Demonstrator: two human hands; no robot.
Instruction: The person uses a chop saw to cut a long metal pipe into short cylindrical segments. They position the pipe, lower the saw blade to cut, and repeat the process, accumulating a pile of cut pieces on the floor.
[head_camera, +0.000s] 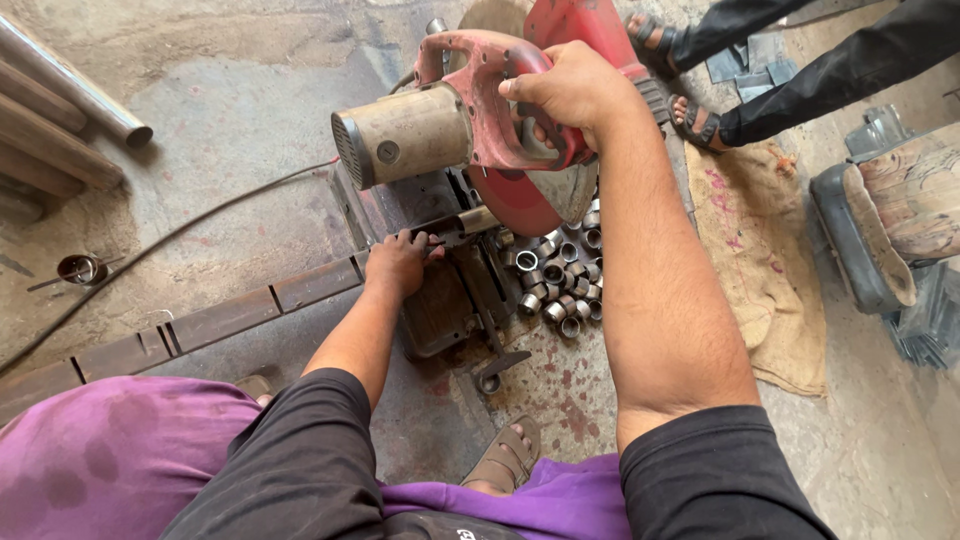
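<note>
Head view looks straight down on a rough, stained concrete floor (250, 110) in what looks like a workshop. At centre, toward twelve o'clock, stands a red chop saw (480, 130) with a dull metal motor drum and a round blade guard. Right hand (570, 90) is closed around the saw's red handle, fingers wrapped through the grip. Left hand (398, 262) lies at the saw's base, fingers curled onto a short metal tube (470, 222) that sits under the blade; the thumb side is hidden, so how firmly it grips cannot be told. From the saw base a long rusty steel bar (200, 325) runs out toward eight o'clock across the floor. Just beside the base, at four o'clock from the blade, lies a heap of cut metal rings (560, 275). A black cable (170, 245) curves off toward nine o'clock. Pipes (60, 110) lie at ten o'clock. A burlap sack (750, 260) is spread at three o'clock, and another person's sandalled feet (690, 110) stand at one o'clock. The wearer's own sandalled foot (505, 458) shows at six o'clock.
</note>
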